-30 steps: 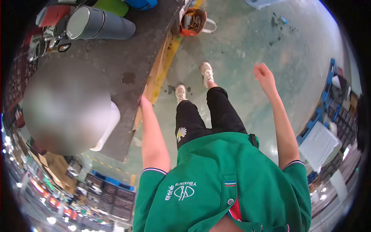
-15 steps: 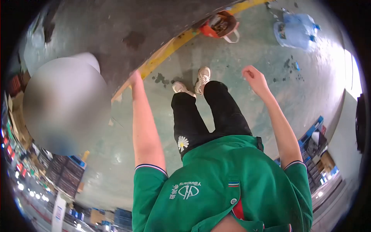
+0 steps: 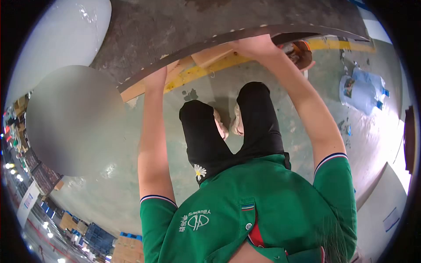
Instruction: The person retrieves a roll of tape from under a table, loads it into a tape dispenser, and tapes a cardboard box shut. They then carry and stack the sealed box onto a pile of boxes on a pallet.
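In the head view a dark, stained tabletop (image 3: 197, 30) runs across the top. My left hand (image 3: 155, 79) is at its near edge, with the fingers hidden beneath the edge. My right hand (image 3: 258, 46) reaches to the same edge further right; its fingers are hidden too. Tan board, wood or cardboard, (image 3: 213, 56) shows below the edge between the two hands. Whether either hand grips the edge or something under it I cannot make out.
A red bag (image 3: 302, 55) sits on the floor by a yellow line (image 3: 182, 80), partly hidden by the tabletop. Large clear water bottles (image 3: 364, 90) lie at right. A big white object (image 3: 76, 30) is at upper left. A blurred round patch covers part of the left side.
My right hand has moved from open air over the floor to the table edge. My left hand stays at the edge. The tabletop now spans more of the view, and my legs look bent.
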`<act>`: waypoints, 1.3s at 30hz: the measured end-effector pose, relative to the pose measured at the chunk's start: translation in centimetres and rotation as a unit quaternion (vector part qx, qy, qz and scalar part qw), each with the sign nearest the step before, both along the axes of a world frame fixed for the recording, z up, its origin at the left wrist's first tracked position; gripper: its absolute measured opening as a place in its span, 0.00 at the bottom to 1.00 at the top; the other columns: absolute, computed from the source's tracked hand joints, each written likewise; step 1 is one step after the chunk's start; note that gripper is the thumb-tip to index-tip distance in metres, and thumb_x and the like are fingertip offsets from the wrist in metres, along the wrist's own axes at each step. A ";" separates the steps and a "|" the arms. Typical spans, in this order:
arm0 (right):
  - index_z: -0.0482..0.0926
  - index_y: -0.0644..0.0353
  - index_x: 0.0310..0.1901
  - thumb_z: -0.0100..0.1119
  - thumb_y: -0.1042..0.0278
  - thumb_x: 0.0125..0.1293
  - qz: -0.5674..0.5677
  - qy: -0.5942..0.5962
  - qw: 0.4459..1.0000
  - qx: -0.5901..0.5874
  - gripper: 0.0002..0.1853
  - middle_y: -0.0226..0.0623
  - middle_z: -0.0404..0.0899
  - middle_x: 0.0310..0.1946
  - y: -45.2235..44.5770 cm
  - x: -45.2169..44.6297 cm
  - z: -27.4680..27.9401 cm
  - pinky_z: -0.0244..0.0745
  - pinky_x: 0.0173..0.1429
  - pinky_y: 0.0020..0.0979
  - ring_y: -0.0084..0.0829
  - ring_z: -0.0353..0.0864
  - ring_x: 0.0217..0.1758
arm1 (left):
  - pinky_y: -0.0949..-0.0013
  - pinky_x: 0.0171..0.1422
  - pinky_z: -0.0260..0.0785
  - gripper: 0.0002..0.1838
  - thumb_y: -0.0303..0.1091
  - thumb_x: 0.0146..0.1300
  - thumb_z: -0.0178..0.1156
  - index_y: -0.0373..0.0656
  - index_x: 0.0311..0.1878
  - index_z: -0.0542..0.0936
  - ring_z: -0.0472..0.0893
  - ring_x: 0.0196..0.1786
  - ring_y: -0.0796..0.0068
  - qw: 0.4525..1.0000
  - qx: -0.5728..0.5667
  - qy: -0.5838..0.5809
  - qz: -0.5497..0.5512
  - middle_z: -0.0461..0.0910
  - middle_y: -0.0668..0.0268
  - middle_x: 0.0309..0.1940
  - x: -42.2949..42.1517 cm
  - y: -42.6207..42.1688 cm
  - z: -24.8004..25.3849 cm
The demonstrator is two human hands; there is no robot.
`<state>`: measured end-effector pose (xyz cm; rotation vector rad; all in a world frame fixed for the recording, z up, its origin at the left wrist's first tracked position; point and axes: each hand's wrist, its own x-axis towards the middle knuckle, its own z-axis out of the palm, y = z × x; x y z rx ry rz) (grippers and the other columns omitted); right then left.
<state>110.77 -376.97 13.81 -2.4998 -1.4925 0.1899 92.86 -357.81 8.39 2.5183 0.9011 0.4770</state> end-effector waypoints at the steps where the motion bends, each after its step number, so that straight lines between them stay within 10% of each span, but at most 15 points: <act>1: 0.77 0.54 0.48 0.56 0.59 0.57 0.000 0.007 1.000 0.013 0.17 0.42 0.78 0.44 0.2 0.3 -0.2 0.73 0.47 0.38 0.41 0.78 0.46 | 0.58 0.48 0.68 0.13 0.34 0.63 0.51 0.32 0.42 0.77 0.78 0.45 0.53 1.000 0.022 0.001 0.005 0.80 0.54 0.41 0.3 -0.6 0.7; 4: 0.77 0.54 0.49 0.55 0.58 0.58 0.021 0.075 0.991 0.109 0.18 0.41 0.77 0.46 0.7 1.3 -0.9 0.73 0.47 0.37 0.40 0.78 0.46 | 0.61 0.46 0.68 0.12 0.33 0.63 0.53 0.32 0.40 0.77 0.78 0.42 0.58 0.990 0.106 -0.095 0.021 0.81 0.55 0.37 1.5 -0.9 -0.4; 8: 0.77 0.54 0.51 0.53 0.57 0.60 0.027 0.069 0.979 0.192 0.19 0.39 0.77 0.49 2.5 3.0 -3.7 0.73 0.48 0.35 0.38 0.78 0.47 | 0.68 0.43 0.69 0.13 0.35 0.62 0.56 0.32 0.39 0.77 0.78 0.39 0.70 0.953 -0.052 -0.297 0.030 0.79 0.58 0.32 2.6 -1.9 0.0; 11: 0.77 0.54 0.49 0.53 0.57 0.60 -0.014 -0.177 0.970 0.167 0.18 0.38 0.78 0.47 3.9 3.7 -6.4 0.72 0.50 0.35 0.38 0.78 0.47 | 0.72 0.43 0.68 0.13 0.36 0.63 0.57 0.33 0.42 0.76 0.77 0.38 0.76 0.960 -0.128 -0.243 0.059 0.77 0.61 0.34 2.4 -2.9 1.4; 20: 0.77 0.50 0.51 0.49 0.50 0.61 0.099 -0.080 0.960 0.251 0.20 0.33 0.79 0.48 5.3 1.5 -1.8 0.67 0.59 0.36 0.36 0.76 0.53 | 0.69 0.47 0.68 0.13 0.34 0.61 0.58 0.37 0.47 0.76 0.77 0.43 0.73 0.943 -0.100 -0.313 0.057 0.76 0.61 0.42 3.0 -3.2 0.1; 26: 0.75 0.54 0.53 0.53 0.49 0.61 0.090 0.043 0.984 0.147 0.23 0.38 0.76 0.52 7.5 -0.5 0.7 0.66 0.59 0.35 0.36 0.73 0.56 | 0.71 0.48 0.66 0.16 0.35 0.57 0.60 0.35 0.45 0.76 0.75 0.46 0.74 0.826 -0.399 -0.393 0.060 0.78 0.62 0.41 3.3 -3.8 3.7; 28: 0.61 0.51 0.66 0.48 0.44 0.62 0.078 0.242 0.967 0.025 0.33 0.33 0.58 0.68 7.2 1.5 -0.5 0.46 0.72 0.36 0.37 0.52 0.71 | 0.68 0.48 0.66 0.18 0.40 0.57 0.60 0.35 0.44 0.76 0.75 0.45 0.71 0.932 -0.265 -0.228 0.100 0.78 0.61 0.39 4.3 -4.1 1.7; 35: 0.59 0.51 0.67 0.42 0.41 0.64 -0.029 0.084 0.996 -0.030 0.34 0.35 0.52 0.70 8.5 4.4 -3.9 0.41 0.74 0.36 0.34 0.46 0.73 | 0.56 0.44 0.66 0.18 0.45 0.61 0.53 0.36 0.36 0.78 0.78 0.36 0.59 0.951 0.022 -0.300 0.068 0.80 0.55 0.28 3.7 -0.8 -0.1; 39: 0.57 0.52 0.68 0.39 0.38 0.65 -0.074 0.041 0.994 -0.069 0.35 0.36 0.48 0.71 8.3 4.0 -4.9 0.38 0.75 0.36 0.32 0.42 0.75 | 0.55 0.52 0.64 0.13 0.38 0.61 0.51 0.38 0.39 0.78 0.75 0.47 0.51 0.995 0.002 -0.101 0.017 0.78 0.50 0.40 4.1 1.6 0.2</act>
